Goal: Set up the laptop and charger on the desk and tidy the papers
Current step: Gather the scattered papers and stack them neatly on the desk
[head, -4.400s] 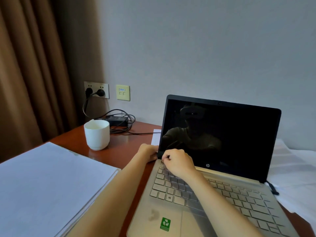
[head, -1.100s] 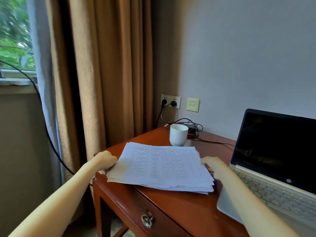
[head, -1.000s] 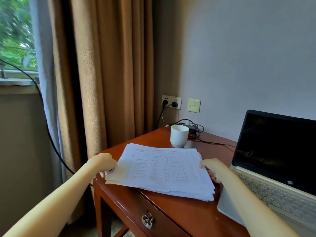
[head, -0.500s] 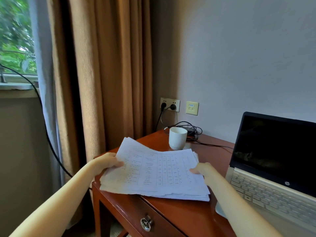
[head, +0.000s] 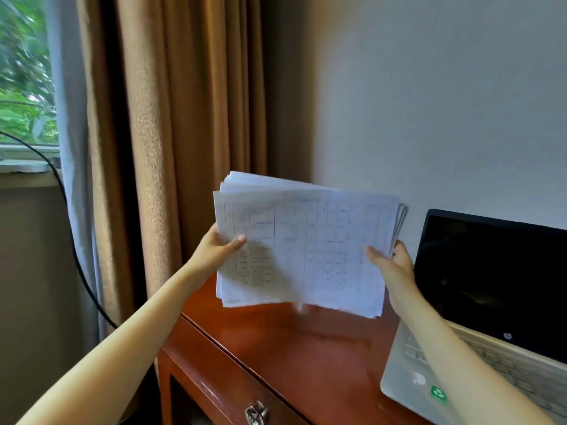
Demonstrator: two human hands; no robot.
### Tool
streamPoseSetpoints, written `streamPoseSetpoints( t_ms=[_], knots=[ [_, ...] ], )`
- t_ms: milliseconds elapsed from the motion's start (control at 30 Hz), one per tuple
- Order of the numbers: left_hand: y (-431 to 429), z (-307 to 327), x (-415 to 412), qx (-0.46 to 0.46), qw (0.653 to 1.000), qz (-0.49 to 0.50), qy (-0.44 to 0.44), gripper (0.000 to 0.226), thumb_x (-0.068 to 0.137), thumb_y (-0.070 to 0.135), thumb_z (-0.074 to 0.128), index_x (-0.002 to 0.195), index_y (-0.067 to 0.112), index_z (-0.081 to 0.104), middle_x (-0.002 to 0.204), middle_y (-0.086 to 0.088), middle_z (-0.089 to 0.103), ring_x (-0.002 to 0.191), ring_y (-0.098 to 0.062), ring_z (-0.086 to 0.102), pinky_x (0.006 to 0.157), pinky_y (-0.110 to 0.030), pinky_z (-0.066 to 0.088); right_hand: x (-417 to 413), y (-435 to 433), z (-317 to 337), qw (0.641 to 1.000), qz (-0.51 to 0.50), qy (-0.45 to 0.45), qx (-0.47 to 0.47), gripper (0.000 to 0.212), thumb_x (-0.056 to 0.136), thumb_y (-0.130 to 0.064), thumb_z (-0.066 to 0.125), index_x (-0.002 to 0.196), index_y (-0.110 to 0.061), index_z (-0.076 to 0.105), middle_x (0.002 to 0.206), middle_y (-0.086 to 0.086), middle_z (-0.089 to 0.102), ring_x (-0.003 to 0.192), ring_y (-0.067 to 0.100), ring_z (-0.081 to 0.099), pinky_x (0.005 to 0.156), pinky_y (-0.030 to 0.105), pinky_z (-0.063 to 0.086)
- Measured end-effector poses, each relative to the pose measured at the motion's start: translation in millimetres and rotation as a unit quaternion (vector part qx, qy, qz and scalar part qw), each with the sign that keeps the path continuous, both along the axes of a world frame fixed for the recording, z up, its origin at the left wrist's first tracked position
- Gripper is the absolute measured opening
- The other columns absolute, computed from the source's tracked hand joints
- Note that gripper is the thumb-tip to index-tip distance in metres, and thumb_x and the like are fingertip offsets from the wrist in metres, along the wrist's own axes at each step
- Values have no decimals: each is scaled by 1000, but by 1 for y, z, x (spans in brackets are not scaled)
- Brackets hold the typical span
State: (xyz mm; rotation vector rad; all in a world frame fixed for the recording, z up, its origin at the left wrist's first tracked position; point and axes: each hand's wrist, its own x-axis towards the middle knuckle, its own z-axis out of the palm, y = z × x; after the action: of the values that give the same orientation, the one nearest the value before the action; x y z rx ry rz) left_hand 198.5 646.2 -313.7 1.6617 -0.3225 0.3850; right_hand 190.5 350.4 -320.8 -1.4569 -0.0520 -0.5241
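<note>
A stack of printed papers (head: 302, 250) with tables on them is held upright in the air above the wooden desk (head: 294, 348). My left hand (head: 214, 250) grips the stack's left edge, thumb on the front sheet. My right hand (head: 389, 265) grips its right edge the same way. The open laptop (head: 491, 289), screen dark, stands on the desk at the right, close to my right forearm. The raised papers hide the charger, the cup and the wall socket.
Brown curtains (head: 171, 133) hang close behind the desk's left end, with a window (head: 24, 81) further left. A black cable (head: 70, 228) runs down from the sill. A drawer with a metal pull (head: 254, 412) faces me. The grey wall stands behind.
The paper stack lay flat on the desk with a hand at each side. Both hands have since lifted it and tipped it upright, covering the cup and socket.
</note>
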Motion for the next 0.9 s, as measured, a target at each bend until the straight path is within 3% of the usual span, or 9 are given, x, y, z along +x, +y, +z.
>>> streamPoseSetpoints(
  t_ms=[100, 167, 267, 400, 533, 600, 667, 767, 900],
  knots=[
    [-4, -1, -2, -5, 1000, -12, -9, 41, 74, 33, 71, 109, 27, 50, 103, 3, 63, 94, -12, 63, 80, -30, 54, -2, -8, -1, 999, 23, 22, 4, 38, 81, -13, 69, 112, -15, 49, 106, 2, 60, 99, 19, 56, 79, 27, 43],
    [-5, -6, -2, -10, 1000, -1, -8, 43, 66, 38, 67, 104, 28, 50, 102, 1, 63, 95, -15, 62, 79, -29, 52, -5, -6, -3, 997, 53, 49, -11, 33, 79, -12, 70, 108, -14, 55, 106, 2, 60, 99, 18, 54, 81, 25, 41],
    [-7, -7, 2, -15, 1000, 18, 7, 43, 79, 35, 66, 114, 16, 51, 108, -5, 62, 102, -23, 61, 87, -38, 51, -7, 2, -3, 997, 40, 66, -28, 20, 81, -11, 70, 100, -9, 63, 99, 2, 62, 96, 19, 55, 86, 29, 41],
    [-4, 2, 8, 23, 999, 34, 36, 32, 88, 26, 60, 116, 13, 49, 109, -4, 61, 102, -22, 60, 78, -31, 51, -2, 10, 2, 997, -42, 43, 44, 7, 85, -15, 67, 86, -12, 61, 89, 6, 62, 80, 21, 59, 69, 29, 48],
    [10, -4, 3, 48, 994, 29, 94, 59, 62, 47, 80, 106, 12, 62, 102, -1, 69, 87, -17, 68, 66, -24, 55, 2, 9, -1, 985, -67, 72, 140, 19, 85, -18, 68, 98, -10, 56, 98, 4, 58, 92, 23, 54, 80, 32, 43],
    [10, -11, -4, -29, 994, 25, 98, 81, 39, 52, 86, 105, 11, 65, 102, -5, 71, 86, -20, 70, 69, -28, 57, 5, 6, -7, 976, -57, 93, 190, 28, 84, -23, 69, 105, -11, 55, 106, 2, 58, 97, 22, 52, 88, 34, 43],
    [3, -16, -1, -177, 979, 0, 101, 94, 33, 47, 91, 114, 10, 61, 111, -8, 69, 97, -26, 67, 84, -40, 55, 9, 9, -13, 968, -43, 114, 220, 35, 83, -28, 70, 110, -11, 56, 116, 0, 58, 105, 21, 52, 95, 34, 41],
    [-32, -10, -5, -325, 942, -15, 81, 40, 73, 22, 75, 110, 19, 58, 113, -4, 66, 101, -25, 63, 91, -48, 50, 9, 26, -26, 953, 64, 117, 272, 52, 85, -35, 64, 127, -7, 53, 128, 6, 57, 117, 25, 53, 104, 40, 40],
    [-63, 3, -7, -377, 922, 45, 70, 34, 82, 9, 66, 113, 14, 53, 101, 4, 61, 105, -21, 54, 97, -44, 42, 2, 38, -34, 942, 181, 88, 267, 57, 76, -28, 66, 127, -6, 52, 122, 10, 61, 112, 26, 58, 101, 44, 43]
  ],
)
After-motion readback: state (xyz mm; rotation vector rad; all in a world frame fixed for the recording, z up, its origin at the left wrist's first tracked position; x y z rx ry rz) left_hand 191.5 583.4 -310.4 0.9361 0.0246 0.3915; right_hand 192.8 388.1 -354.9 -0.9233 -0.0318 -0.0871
